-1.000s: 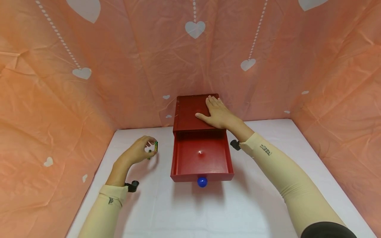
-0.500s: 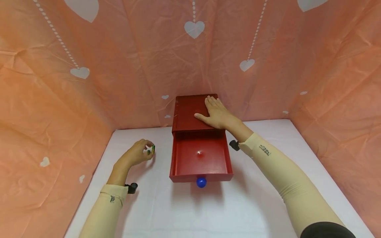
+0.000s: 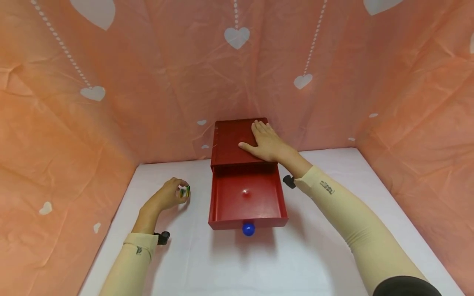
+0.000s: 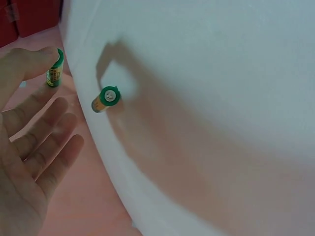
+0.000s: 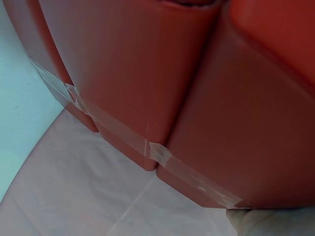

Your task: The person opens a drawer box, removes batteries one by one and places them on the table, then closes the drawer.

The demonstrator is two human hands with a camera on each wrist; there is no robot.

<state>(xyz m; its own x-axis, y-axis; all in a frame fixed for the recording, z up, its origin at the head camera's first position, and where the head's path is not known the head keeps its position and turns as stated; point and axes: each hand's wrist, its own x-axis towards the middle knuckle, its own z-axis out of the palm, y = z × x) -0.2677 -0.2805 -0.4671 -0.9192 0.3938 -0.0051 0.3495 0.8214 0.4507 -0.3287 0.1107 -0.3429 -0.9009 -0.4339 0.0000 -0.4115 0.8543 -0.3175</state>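
My left hand (image 3: 166, 196) pinches a small green-and-gold battery (image 3: 188, 191) between thumb and index finger, the other fingers loosely bent. A second battery (image 4: 106, 99) stands upright on the white table close by; from the head it shows through the gap between my fingers. In the left wrist view, the pinched battery (image 4: 55, 71) is held upright. The palm of my right hand (image 3: 267, 143) rests on the top of a red drawer box (image 3: 231, 142), fingers straight. The box's drawer (image 3: 246, 203) is pulled out, with a blue round knob (image 3: 248, 229) on its front.
White cloth covers the table (image 3: 222, 267). An orange-pink curtain (image 3: 177, 82) with white hearts closes off the back and sides. Clear tape (image 5: 123, 130) runs along the box's side. The box stands against the back curtain.
My left hand has lowered the pinched battery and brought it nearer to the standing one. My right hand stays on the box. The head view has shifted slightly.
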